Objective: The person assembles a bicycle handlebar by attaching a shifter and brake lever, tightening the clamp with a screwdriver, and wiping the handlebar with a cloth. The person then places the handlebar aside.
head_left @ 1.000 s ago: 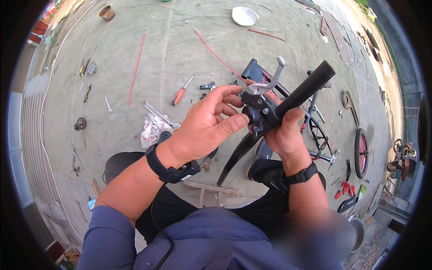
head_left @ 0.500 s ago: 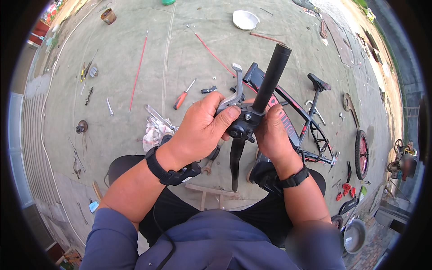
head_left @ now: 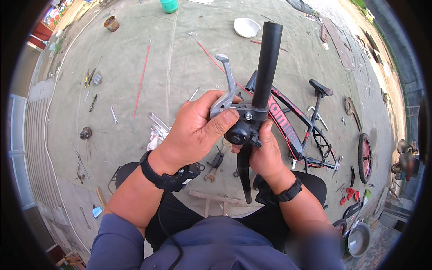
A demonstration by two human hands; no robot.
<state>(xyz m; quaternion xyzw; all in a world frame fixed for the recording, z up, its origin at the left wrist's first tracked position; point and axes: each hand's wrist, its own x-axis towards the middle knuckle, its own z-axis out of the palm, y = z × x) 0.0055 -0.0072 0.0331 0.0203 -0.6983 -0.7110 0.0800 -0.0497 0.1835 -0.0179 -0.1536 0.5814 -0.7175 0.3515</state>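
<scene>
A black bicycle handlebar stands nearly upright before my chest, its tube end pointing away from me. Clamped around it is a silver brake lever, with a round black bell just below. My left hand is closed on the lever's base, thumb pressed along the bracket next to the bell. On the other side, my right hand wraps the handlebar beneath the clamp, its thumb pointing up. Some fingers of both hands are hidden behind the parts. The handlebar's lower part tapers toward my lap.
A black and red bicycle frame with its saddle lies to the right, near a wheel. Wrenches, pliers and red rods are spread over the ground sheet. Farther off are a white bowl and a green bucket.
The handlebar has swung more upright, its far end moving left. The brake lever's tip has shifted left and away from the tube. My right hand sits lower along the bar.
</scene>
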